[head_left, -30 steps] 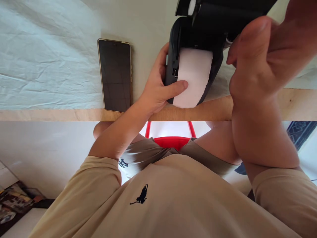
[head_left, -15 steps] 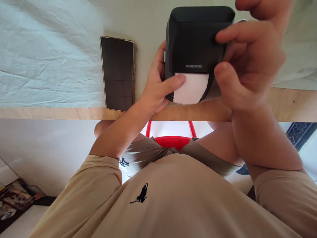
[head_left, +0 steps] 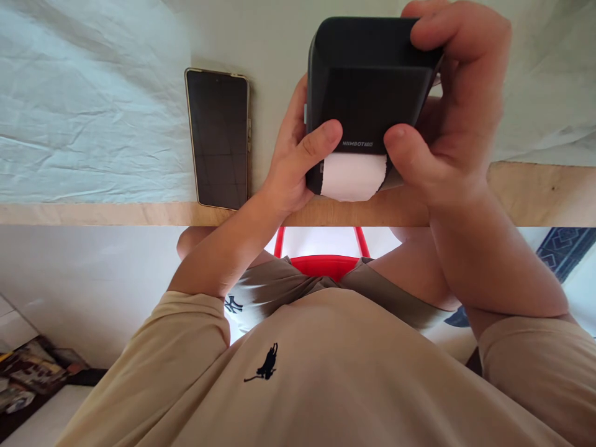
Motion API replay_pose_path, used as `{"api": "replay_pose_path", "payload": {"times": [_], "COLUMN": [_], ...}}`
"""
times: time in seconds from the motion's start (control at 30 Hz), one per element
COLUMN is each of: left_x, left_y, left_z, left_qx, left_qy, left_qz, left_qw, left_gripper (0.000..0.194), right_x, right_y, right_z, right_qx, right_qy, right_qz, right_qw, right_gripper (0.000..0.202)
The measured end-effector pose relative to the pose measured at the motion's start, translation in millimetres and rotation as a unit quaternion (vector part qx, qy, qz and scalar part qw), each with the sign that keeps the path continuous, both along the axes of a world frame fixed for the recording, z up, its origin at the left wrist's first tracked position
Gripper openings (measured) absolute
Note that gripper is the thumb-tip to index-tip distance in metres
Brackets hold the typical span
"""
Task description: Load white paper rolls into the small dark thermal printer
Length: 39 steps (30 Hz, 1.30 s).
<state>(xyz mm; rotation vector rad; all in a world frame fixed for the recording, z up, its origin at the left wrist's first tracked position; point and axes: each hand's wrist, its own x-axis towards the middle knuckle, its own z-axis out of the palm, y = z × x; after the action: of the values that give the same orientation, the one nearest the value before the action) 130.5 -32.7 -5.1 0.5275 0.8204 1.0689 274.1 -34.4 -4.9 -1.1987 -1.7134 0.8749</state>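
A black label printer marked NIIMBOT is held above the table's front edge. From its lower side a strip of white paper sticks out with a torn edge. My left hand grips the printer's left side, its thumb on the front face just above the paper. On the other side my right hand holds the printer, with the thumb at the lower right and the index finger over the upper right corner. Its other fingers are partly hidden behind the printer.
A phone with a dark screen lies on the cloth-covered table, left of the printer. The table's bare wooden edge runs across the view. Below it are my legs and a red stool.
My right hand has closed in on the printer's right side, its index finger now at the upper corner. The printer has tilted slightly, and my left thumb has moved off the paper onto the front face.
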Motion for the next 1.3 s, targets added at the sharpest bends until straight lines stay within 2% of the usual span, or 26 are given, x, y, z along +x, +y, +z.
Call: {"api": "replay_pose_path", "payload": {"times": [0.1,0.37,0.5,0.57,0.63,0.73,0.8,0.9,1.03,1.17,1.3], "left_x": [3,3,-1,-5,-10,-16,-18,-18,-20,-20,-20], "left_y": [-2,-2,-2,0,4,10,12,11,11,11,12], "left_z": [4.2,5.4,0.4,-3.3,-6.6,-9.8,-11.0,-12.5,-13.2,-12.6,-13.5], "left_qx": [-0.008,-0.022,-0.016,-0.004,0.013,-0.001,-0.022,-0.035,-0.046,-0.043,-0.052], "left_qy": [0.013,0.028,0.041,0.016,-0.031,-0.067,-0.063,-0.057,-0.062,-0.036,-0.071], "left_qz": [0.019,0.021,-0.002,-0.017,-0.059,-0.103,-0.088,-0.062,-0.081,-0.076,-0.055], "left_qw": [1.000,0.999,0.999,1.000,0.998,0.992,0.994,0.996,0.994,0.995,0.995], "left_gripper": [0.020,0.032,0.033,0.026,0.018,0.038,0.039,0.031,0.033,0.031,0.023], "right_x": [1,-2,-3,-3,-2,-2,-2,-3,-3,1,3], "right_y": [2,6,4,2,0,-1,-1,0,0,3,4], "right_z": [-3.2,-9.6,-11.2,-9.7,-7.2,-3.7,-2.5,-2.5,-2.9,-1.9,0.1], "right_qx": [0.066,0.077,0.083,0.079,0.084,0.131,0.139,0.108,0.108,0.118,0.107], "right_qy": [0.001,0.007,0.000,-0.001,-0.019,-0.046,-0.047,-0.048,-0.047,-0.086,-0.113], "right_qz": [0.020,0.029,0.013,-0.001,-0.013,-0.044,-0.048,-0.025,-0.010,0.038,0.055], "right_qw": [0.998,0.997,0.996,0.997,0.996,0.989,0.988,0.993,0.993,0.989,0.986], "right_gripper": [0.046,0.043,0.042,0.041,0.044,0.043,0.042,0.044,0.051,0.062,0.069]}}
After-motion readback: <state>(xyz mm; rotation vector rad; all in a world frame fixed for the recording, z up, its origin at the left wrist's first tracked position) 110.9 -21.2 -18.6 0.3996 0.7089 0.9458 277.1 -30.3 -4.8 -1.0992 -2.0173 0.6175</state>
